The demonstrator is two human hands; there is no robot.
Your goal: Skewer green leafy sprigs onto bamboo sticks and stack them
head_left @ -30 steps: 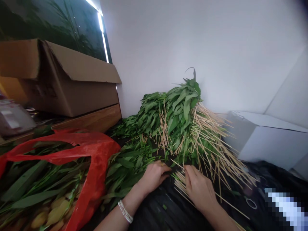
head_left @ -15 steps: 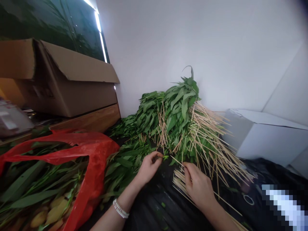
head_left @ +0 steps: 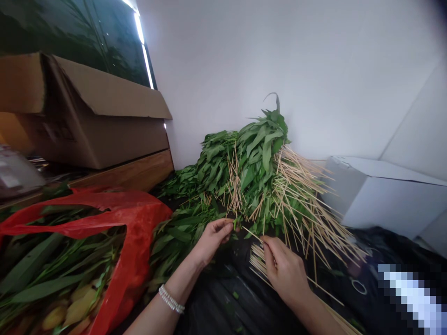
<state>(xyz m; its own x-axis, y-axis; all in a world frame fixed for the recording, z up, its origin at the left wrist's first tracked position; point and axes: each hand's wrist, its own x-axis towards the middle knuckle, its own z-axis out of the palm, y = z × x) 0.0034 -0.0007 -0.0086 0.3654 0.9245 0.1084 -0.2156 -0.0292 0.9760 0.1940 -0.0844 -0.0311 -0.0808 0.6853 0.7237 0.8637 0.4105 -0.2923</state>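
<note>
My left hand (head_left: 210, 240) pinches a small green leaf stem at its fingertips, just in front of a heap of leafy greens threaded on bamboo skewers (head_left: 268, 181). My right hand (head_left: 284, 270) pinches one thin bamboo skewer whose tip points up-left toward the leaf. Under my right hand lies a bundle of bare skewers (head_left: 258, 265) on the dark table surface (head_left: 223, 298). Loose green leaves (head_left: 181, 232) lie to the left of my left hand.
A red plastic bag (head_left: 132, 232) full of long leaves sits at the left. Behind it stands an open cardboard box (head_left: 104, 125) on a wooden ledge. A white box (head_left: 377, 195) sits at the right against the white wall.
My left hand has lifted off the table and moved up toward the skewered heap, now pinching a leaf. My right hand has picked one skewer out of the bundle and raised it.
</note>
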